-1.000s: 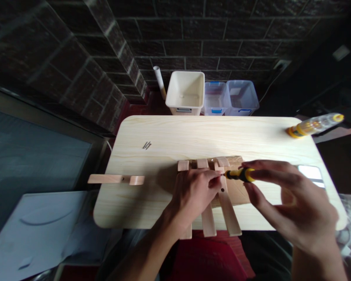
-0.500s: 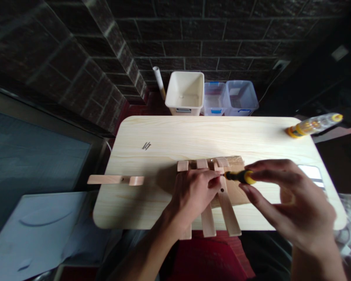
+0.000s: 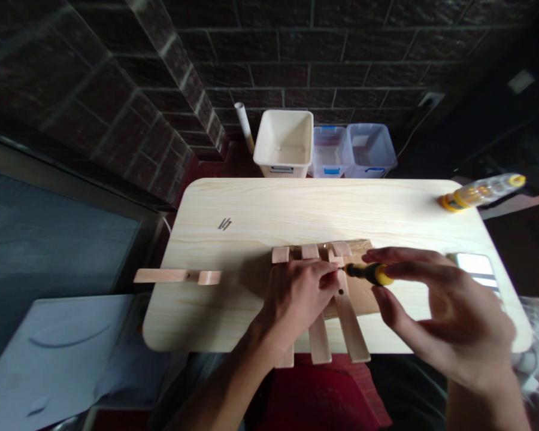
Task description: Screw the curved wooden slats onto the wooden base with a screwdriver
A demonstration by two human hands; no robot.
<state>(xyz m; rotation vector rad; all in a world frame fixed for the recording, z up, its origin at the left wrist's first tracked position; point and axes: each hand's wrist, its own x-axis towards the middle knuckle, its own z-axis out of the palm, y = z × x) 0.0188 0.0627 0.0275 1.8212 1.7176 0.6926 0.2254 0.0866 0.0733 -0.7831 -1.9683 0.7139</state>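
Note:
My left hand [image 3: 296,299] rests on several parallel pale wooden slats, with its fingertips right beside the screwdriver's tip. The nearest slat [image 3: 350,329] has a dark drilled hole [image 3: 341,291] just below that tip. Under the slats lies a wider wooden board [image 3: 362,302]. My right hand [image 3: 449,305] grips a yellow-and-black screwdriver [image 3: 371,273] by its handle, its shaft pointing left. Whether a screw sits at the tip is hidden by my left fingers.
The pale wooden table [image 3: 296,206] holds small screws [image 3: 225,224], a T-shaped wooden piece [image 3: 177,276], a plastic bottle [image 3: 480,193] and a phone [image 3: 474,266]. A cream bin [image 3: 284,143] and clear plastic tubs [image 3: 368,151] stand beyond the table, against a brick wall.
My right fingers have shifted around the screwdriver handle, and the hand sits slightly lower. My left hand and the wooden slats have not visibly moved.

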